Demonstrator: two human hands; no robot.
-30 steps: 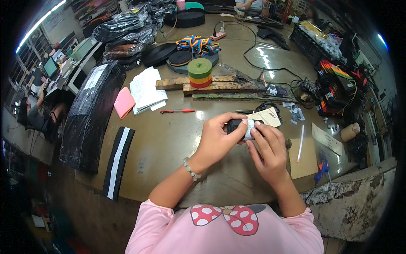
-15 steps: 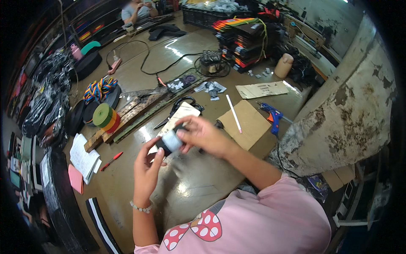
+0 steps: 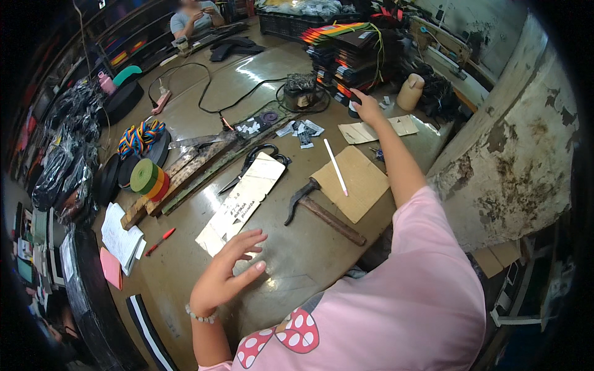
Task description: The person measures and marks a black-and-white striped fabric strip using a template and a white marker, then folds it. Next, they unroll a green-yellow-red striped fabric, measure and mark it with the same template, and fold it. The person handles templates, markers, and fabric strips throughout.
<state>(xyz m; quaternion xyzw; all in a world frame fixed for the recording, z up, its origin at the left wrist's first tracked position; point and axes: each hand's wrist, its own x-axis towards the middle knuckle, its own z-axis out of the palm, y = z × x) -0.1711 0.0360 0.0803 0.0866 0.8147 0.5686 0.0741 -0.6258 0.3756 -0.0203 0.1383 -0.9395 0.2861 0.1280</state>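
My left hand (image 3: 232, 269) is empty with fingers apart, just above the table near a cream card (image 3: 235, 204) with handwriting. A hammer (image 3: 328, 216) lies to its right, by a brown cardboard piece (image 3: 349, 173) with a thin white stick (image 3: 336, 167) on it; black scissors (image 3: 269, 151) lie under the card's top. My right hand (image 3: 365, 105) reaches to the back right, gripping the small dark-and-white roll (image 3: 352, 110), mostly hidden by my fingers, beside stacked black strap pieces (image 3: 343, 59) with orange edges.
Wooden bars (image 3: 167, 195), webbing rolls (image 3: 148, 182), papers (image 3: 120, 235), a red pen (image 3: 161, 241), plastic-wrapped bundles (image 3: 68, 161) and a cord (image 3: 207, 80) lie on the table (image 3: 291, 260). A mottled pillar (image 3: 495, 154) stands right; a person (image 3: 195, 21) sits at the back.
Both hands held the roll together. My left hand has let go and dropped nearer; my right has carried the roll toward the back right, uncovering the hammer. The view has also turned rightward.
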